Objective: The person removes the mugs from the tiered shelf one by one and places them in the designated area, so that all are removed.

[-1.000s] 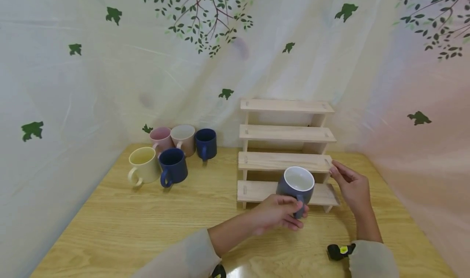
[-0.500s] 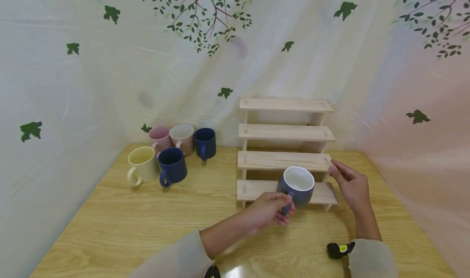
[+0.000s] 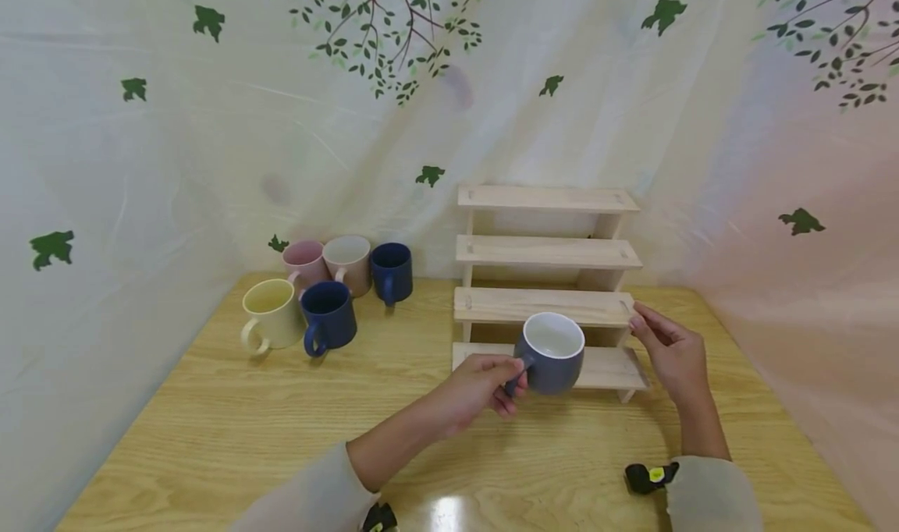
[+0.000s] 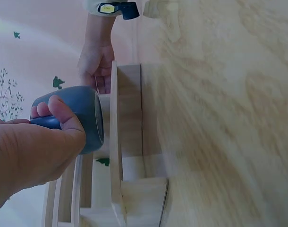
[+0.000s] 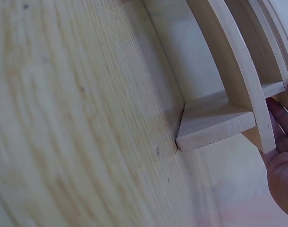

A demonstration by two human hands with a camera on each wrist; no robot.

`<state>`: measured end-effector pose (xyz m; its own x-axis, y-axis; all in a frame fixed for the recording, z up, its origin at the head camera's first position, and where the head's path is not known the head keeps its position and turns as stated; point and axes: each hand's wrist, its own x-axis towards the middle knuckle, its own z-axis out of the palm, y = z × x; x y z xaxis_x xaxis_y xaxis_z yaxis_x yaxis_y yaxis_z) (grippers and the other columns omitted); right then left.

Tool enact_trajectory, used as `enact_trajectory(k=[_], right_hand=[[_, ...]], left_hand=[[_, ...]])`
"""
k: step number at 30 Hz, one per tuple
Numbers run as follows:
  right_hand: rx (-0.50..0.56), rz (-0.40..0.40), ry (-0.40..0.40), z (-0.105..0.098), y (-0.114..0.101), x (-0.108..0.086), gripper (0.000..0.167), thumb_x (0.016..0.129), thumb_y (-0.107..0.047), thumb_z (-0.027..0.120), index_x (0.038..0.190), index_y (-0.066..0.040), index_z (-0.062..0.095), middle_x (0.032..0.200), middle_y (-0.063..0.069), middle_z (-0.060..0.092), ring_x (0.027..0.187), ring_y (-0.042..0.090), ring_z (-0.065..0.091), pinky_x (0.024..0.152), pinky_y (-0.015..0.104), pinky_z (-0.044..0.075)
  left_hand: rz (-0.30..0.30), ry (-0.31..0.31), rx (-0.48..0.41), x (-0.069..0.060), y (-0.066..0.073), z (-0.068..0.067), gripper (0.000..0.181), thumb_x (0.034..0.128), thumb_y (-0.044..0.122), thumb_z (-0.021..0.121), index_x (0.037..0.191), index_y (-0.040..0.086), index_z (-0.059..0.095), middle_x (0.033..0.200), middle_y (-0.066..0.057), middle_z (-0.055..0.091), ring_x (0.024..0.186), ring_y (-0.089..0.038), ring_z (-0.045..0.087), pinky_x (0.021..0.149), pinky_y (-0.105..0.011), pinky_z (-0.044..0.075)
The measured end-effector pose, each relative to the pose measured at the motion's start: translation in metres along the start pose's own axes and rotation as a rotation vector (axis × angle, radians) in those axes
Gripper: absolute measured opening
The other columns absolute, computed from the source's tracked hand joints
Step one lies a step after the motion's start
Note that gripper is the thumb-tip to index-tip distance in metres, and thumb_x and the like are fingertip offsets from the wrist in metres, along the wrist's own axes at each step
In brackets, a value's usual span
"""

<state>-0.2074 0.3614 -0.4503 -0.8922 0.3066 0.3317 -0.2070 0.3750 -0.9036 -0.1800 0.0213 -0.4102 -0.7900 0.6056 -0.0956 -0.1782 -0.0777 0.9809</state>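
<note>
My left hand [image 3: 470, 395] holds a grey-blue mug [image 3: 551, 370] by its handle, with the white inside facing up. The mug is held in front of the lowest board of a stepped wooden shelf rack [image 3: 544, 253], hiding part of that board. In the left wrist view, the thumb and fingers close round the handle, and the side of the mug [image 4: 93, 120] shows beyond them. With thumb and fingertips, my right hand [image 3: 673, 356] pinches the right end of the rack's second board from the bottom. Some of those fingers are behind the wood in the right wrist view.
Left on the wooden table [image 3: 295, 415] stand a yellow mug [image 3: 282, 321], two dark blue mugs [image 3: 337, 317], a pink mug [image 3: 305, 260] and a pale mug [image 3: 354, 271]. A printed cloth [image 3: 337, 165] hangs behind and at the sides.
The left hand has moved left with the grey-blue mug, and the mug's handle has turned from the front towards the left. My right hand stays at the rack's board.
</note>
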Motion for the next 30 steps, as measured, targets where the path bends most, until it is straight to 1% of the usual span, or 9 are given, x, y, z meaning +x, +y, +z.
enact_trajectory(k=[6,12,16,21,23,26,30], right_hand=[[0.013,-0.008,0.003,0.0,0.0,0.0,0.043,0.099,-0.018,0.069,0.137,0.002,0.062,0.101,-0.024,0.071,0.088,-0.006,0.07,0.076,0.01,0.055],[0.026,0.001,0.001,0.001,-0.003,-0.001,0.044,0.099,-0.019,0.07,0.137,0.002,0.062,0.101,-0.023,0.072,0.088,-0.006,0.07,0.076,0.01,0.055],[0.041,0.003,0.003,0.001,-0.006,-0.002,0.044,0.098,-0.016,0.07,0.136,0.004,0.061,0.1,-0.023,0.072,0.087,-0.006,0.07,0.075,0.01,0.055],[0.044,0.003,-0.005,0.001,-0.006,-0.001,0.044,0.099,-0.016,0.07,0.137,0.004,0.061,0.1,-0.023,0.072,0.089,-0.004,0.071,0.076,0.011,0.055],[0.029,0.0,-0.007,0.001,-0.003,0.0,0.044,0.099,-0.018,0.07,0.137,0.002,0.061,0.1,-0.023,0.072,0.089,-0.004,0.07,0.077,0.011,0.055],[0.014,-0.009,-0.004,0.001,-0.002,0.0,0.044,0.099,-0.019,0.07,0.137,0.002,0.062,0.1,-0.024,0.071,0.089,-0.005,0.07,0.076,0.01,0.054],[0.032,-0.018,0.001,0.001,-0.002,0.001,0.044,0.099,-0.016,0.069,0.137,0.004,0.061,0.099,-0.023,0.072,0.089,-0.006,0.069,0.076,0.01,0.054]], left_hand=[[0.022,-0.02,-0.011,-0.009,0.012,-0.019,0.03,0.1081,0.021,0.051,0.096,-0.005,0.06,0.086,-0.004,0.059,0.069,-0.014,0.058,0.067,-0.025,0.052],[0.027,0.002,0.001,-0.023,0.027,-0.039,0.033,0.109,0.021,0.049,0.101,-0.009,0.059,0.088,-0.004,0.058,0.072,-0.016,0.058,0.069,-0.024,0.053],[0.043,0.004,0.004,-0.033,0.037,-0.053,0.035,0.1095,0.022,0.048,0.104,-0.012,0.058,0.091,-0.005,0.059,0.074,-0.017,0.06,0.071,-0.025,0.054],[0.064,0.014,0.015,-0.047,0.046,-0.071,0.031,0.1102,0.023,0.046,0.101,-0.004,0.06,0.094,-0.005,0.059,0.078,-0.018,0.061,0.072,-0.025,0.054],[0.073,0.025,0.012,-0.052,0.05,-0.077,0.029,0.1105,0.023,0.045,0.099,0.001,0.06,0.093,-0.005,0.058,0.078,-0.018,0.062,0.072,-0.025,0.054],[0.083,0.043,0.004,-0.059,0.054,-0.085,0.029,0.1106,0.023,0.045,0.097,0.004,0.062,0.092,-0.005,0.059,0.078,-0.019,0.062,0.073,-0.025,0.055],[0.096,0.061,-0.025,-0.066,0.055,-0.099,0.03,0.1108,0.023,0.044,0.095,0.005,0.064,0.091,-0.005,0.059,0.078,-0.019,0.062,0.073,-0.026,0.055]])
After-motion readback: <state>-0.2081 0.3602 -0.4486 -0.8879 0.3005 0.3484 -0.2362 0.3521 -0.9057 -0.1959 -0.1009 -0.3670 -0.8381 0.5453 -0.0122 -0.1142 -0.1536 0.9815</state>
